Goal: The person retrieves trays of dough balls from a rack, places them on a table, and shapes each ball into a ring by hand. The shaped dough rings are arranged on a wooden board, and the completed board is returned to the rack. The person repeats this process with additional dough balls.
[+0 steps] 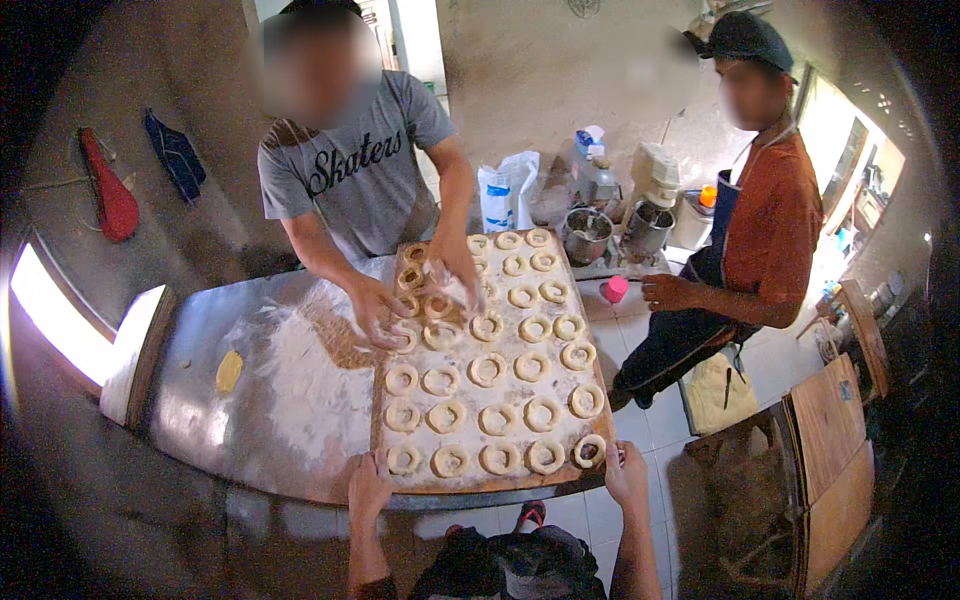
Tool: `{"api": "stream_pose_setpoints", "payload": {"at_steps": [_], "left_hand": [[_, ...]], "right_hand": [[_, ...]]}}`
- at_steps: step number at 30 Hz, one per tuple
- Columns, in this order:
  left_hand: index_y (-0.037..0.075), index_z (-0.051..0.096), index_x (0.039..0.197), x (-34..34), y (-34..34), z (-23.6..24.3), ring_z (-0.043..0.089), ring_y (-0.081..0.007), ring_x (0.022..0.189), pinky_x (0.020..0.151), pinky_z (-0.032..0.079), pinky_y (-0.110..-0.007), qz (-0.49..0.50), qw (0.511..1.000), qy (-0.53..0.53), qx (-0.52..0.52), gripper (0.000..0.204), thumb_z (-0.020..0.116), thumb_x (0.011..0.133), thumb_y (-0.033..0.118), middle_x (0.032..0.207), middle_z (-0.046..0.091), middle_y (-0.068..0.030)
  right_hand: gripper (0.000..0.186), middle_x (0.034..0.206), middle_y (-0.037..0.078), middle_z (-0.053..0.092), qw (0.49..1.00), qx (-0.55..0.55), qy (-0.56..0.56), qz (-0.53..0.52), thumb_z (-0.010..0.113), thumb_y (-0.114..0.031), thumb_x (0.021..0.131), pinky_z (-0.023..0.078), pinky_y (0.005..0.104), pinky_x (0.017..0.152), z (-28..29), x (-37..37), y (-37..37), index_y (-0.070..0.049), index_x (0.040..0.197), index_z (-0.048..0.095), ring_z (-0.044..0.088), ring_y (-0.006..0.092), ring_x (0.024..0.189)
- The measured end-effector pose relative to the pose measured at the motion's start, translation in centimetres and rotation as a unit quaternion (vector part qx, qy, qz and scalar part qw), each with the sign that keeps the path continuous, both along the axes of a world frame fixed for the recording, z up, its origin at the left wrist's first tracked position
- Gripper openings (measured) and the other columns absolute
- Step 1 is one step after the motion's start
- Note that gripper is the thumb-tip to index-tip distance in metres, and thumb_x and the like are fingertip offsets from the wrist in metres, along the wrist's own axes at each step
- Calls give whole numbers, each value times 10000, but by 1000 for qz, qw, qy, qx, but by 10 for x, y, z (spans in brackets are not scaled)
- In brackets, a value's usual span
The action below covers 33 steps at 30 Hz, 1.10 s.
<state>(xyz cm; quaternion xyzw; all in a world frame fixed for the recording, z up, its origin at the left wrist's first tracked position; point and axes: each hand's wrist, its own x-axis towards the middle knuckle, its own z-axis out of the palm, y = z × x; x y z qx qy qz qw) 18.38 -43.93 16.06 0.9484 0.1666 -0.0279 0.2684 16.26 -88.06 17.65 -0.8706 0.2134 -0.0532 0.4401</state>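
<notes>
Dough rings (487, 370) lie in loose rows across a floured wooden board (468, 398), which rests on the right part of a grey bench (185, 390). The person's left hand (370, 480) is closed on the board's near left corner, its fingers at the edge, and the right hand (627, 473) is curled round the near right corner, just beside the last ring of the nearest row. White flour (310, 400) spreads over the bench to the left of the board, and farther left lies a flat yellow piece (229, 371). On the far side stands a co-worker in a grey shirt (400, 190), whose hands (378, 310) are over the far left part of the board with the fingers loosely spread; whether they touch the rings beneath cannot be told. To the right, a second co-worker in a rust-red shirt (770, 240) and a dark cap (748, 42) has one hand (668, 292) near a pink container (614, 289). Beyond that are two mixers (656, 172) with metal bowls (585, 235), near a white and blue bag (497, 200). Wooden panels (830, 420) stand at the near right
</notes>
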Motion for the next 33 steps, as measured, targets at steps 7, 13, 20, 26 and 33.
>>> {"api": "stream_pose_setpoints", "payload": {"at_steps": [7,13,20,26,33], "left_hand": [[-43,594,1184,8,-22,24,558,-529,1144,993,422,-570,74,992,92,40,663,259,1054,513,1235,581,-366],[-8,400,1462,36,10,-18,426,-486,1345,1126,333,-502,104,980,152,-74,783,202,1034,616,1470,408,-323],[24,230,1556,41,53,-75,395,-444,1382,1167,303,-468,132,989,41,54,755,276,1036,570,1526,357,-292],[-97,429,1418,53,50,-122,478,-318,1324,1143,312,-401,91,935,-62,-338,997,178,969,757,1408,537,-208],[-87,453,1395,143,84,-134,501,-306,1291,1124,339,-402,-40,882,34,-467,957,201,979,737,1379,555,-196]], "right_hand": [[539,915,284,687,996,26,83,9,467,-471,1021,520,471,779,13,11,-12,39,1078,634,676,434,877],[738,996,328,671,995,59,84,-13,303,-603,1028,471,529,875,24,38,-22,41,1070,660,627,511,977],[843,928,292,671,994,87,58,-38,143,-595,1041,443,573,888,-23,69,-9,53,1016,681,620,514,924],[853,707,303,589,986,-6,-79,-150,181,-618,1042,433,584,700,-50,59,10,67,770,612,576,492,676],[839,769,61,633,961,83,-25,-261,218,-677,1022,498,362,765,-67,-26,105,1,840,678,577,166,780]]}}
